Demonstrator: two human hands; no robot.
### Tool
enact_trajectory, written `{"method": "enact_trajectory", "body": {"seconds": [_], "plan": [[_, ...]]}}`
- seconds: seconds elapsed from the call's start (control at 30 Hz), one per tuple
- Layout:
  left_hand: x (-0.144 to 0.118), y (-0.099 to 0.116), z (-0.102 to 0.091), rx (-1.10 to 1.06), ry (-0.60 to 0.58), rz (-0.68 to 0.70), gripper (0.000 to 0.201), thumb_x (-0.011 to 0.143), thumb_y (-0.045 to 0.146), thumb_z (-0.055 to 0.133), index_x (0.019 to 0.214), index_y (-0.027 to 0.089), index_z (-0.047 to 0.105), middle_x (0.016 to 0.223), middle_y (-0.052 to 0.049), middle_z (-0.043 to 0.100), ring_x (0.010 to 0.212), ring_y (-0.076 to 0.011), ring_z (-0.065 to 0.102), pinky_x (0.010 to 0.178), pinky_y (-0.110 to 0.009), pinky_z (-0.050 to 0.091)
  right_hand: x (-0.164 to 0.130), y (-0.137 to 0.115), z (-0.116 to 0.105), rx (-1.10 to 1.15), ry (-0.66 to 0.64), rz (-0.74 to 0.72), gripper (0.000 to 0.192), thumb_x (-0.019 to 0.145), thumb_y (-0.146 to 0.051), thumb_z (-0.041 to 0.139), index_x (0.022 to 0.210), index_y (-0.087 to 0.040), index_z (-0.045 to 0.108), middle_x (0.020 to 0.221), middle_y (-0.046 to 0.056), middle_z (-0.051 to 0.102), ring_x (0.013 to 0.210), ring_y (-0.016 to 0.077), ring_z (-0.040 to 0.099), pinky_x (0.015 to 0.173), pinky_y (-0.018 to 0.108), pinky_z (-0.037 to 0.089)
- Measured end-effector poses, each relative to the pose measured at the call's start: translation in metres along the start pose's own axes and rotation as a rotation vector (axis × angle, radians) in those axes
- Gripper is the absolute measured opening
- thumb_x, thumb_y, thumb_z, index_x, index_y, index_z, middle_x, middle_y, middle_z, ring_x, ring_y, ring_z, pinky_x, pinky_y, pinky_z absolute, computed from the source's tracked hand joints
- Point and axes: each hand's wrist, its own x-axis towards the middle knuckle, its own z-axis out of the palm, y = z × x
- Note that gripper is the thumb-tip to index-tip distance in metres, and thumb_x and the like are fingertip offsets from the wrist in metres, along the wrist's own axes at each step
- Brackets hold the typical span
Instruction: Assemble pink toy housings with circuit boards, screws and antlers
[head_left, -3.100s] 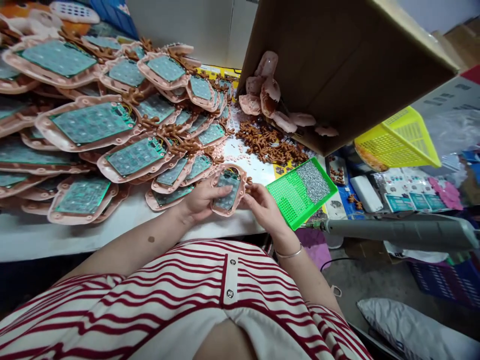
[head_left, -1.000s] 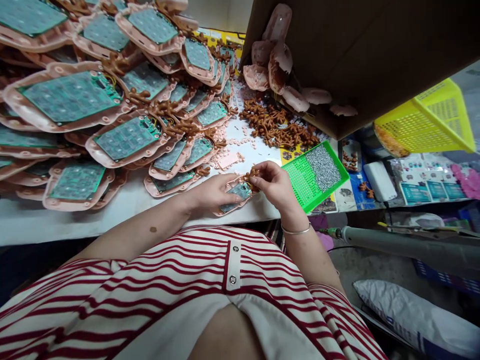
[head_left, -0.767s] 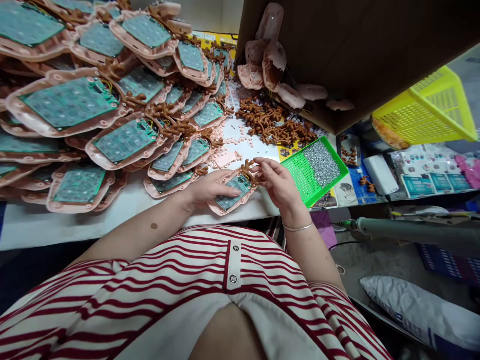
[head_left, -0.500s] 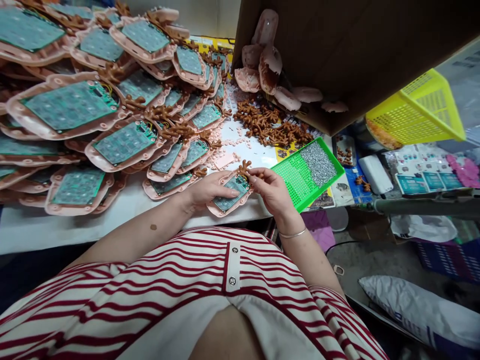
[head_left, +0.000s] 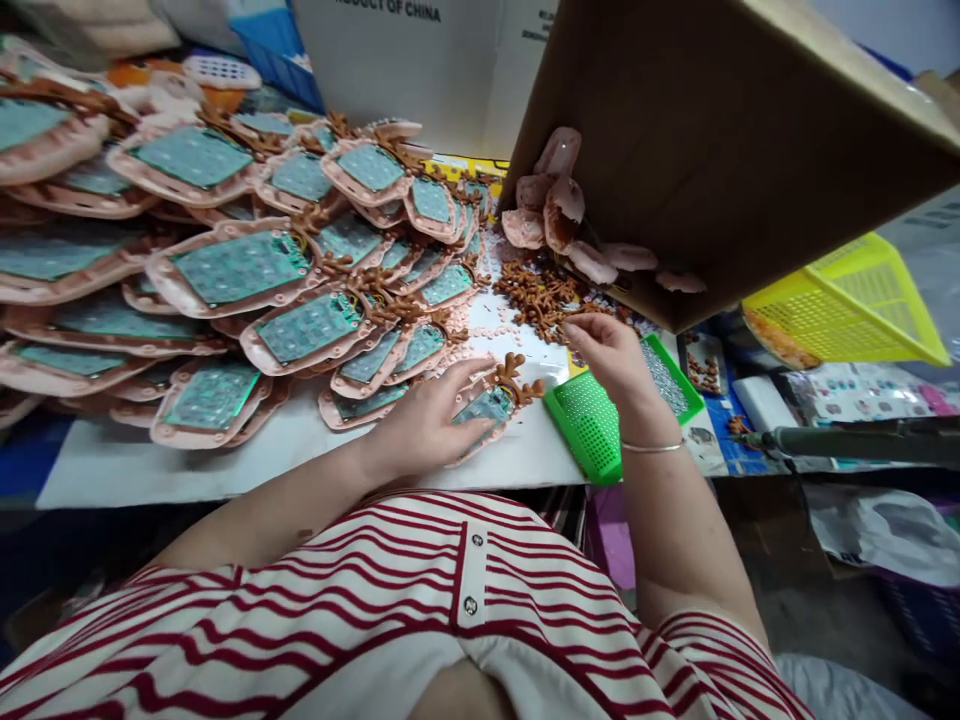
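Observation:
My left hand (head_left: 424,425) is closed on the edge of a pink plastic shell (head_left: 487,405) with a green circuit board in it, low over the table's front. Brown antler-shaped pieces (head_left: 516,375) stick out from the shell's far right end. To the right, my right hand (head_left: 613,362) hovers above the green perforated basket (head_left: 581,415), fingers bent and close together. Whatever lies between those fingertips is hidden. Just beyond them lies a heap of loose brown antler pieces (head_left: 536,300). Small silver bits (head_left: 666,378), probably screws, fill the basket's far end.
Stacked pink shells with boards (head_left: 232,265) cover the table's left. A tilted cardboard box (head_left: 675,170) holding pink shell parts (head_left: 559,205) rises at the back right. Beyond it are a yellow basket (head_left: 862,310) and a small tray (head_left: 703,362).
My right hand has left the antlers on the held shell and moved right and away, over the green basket. My left hand keeps the shell. The camera view has shifted.

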Motion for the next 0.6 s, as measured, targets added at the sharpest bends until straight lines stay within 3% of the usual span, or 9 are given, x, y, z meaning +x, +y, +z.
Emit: {"method": "enact_trajectory", "body": {"seconds": [0.1,0.2,0.3,0.43,0.6], "plan": [[0.015,0.023,-0.02,0.455,0.133,0.064,0.071,0.078,0.035,0.072,0.145,0.023,0.052,0.114,-0.012,0.07,0.115,-0.039,0.061,0.107,-0.049,0.038,0.035,0.003,0.004,-0.024,0.084,-0.035,0.026,0.077,-0.039,0.072,0.091,-0.016,0.072,0.075,0.001,0.066,0.065,0.0103,0.054,0.062,0.028,0.045],[0.047,0.03,-0.038,0.72,0.236,0.135,0.056,0.076,0.031,0.07,0.13,0.017,0.063,0.105,-0.016,0.069,0.118,-0.0428,0.056,0.113,-0.054,0.028,0.058,0.003,0.011,-0.034,0.115,-0.045,0.025,0.078,-0.037,0.068,0.09,-0.015,0.071,0.072,0.001,0.065,0.061,0.0097,0.054,0.058,0.026,0.045],[0.076,0.022,-0.047,0.828,0.293,0.172,0.042,0.072,0.027,0.069,0.111,0.012,0.069,0.099,-0.02,0.068,0.123,-0.0447,0.05,0.118,-0.058,0.012,0.077,0.006,0.009,-0.073,0.18,-0.05,0.023,0.079,-0.033,0.063,0.089,-0.013,0.07,0.069,0.001,0.064,0.059,0.0102,0.054,0.057,0.026,0.046],[0.094,0.012,-0.052,0.934,0.363,0.208,0.052,0.073,0.029,0.067,0.122,0.011,0.066,0.117,-0.024,0.064,0.132,-0.0481,0.041,0.12,-0.061,-0.004,0.106,0.013,-0.001,-0.172,0.311,-0.05,0.027,0.085,-0.03,0.054,0.094,-0.011,0.07,0.079,0.007,0.069,0.066,0.0134,0.06,0.065,0.028,0.05],[0.096,0.015,-0.048,1.36,0.316,0.143,0.056,0.091,0.036,0.048,0.139,0.009,0.057,0.134,-0.023,0.061,0.132,-0.044,0.044,0.121,-0.064,-0.003,0.147,0.012,0.008,-0.357,0.387,-0.039,0.029,0.088,-0.025,0.049,0.101,-0.01,0.07,0.101,0.013,0.073,0.097,0.0233,0.068,0.09,0.037,0.052]]}}
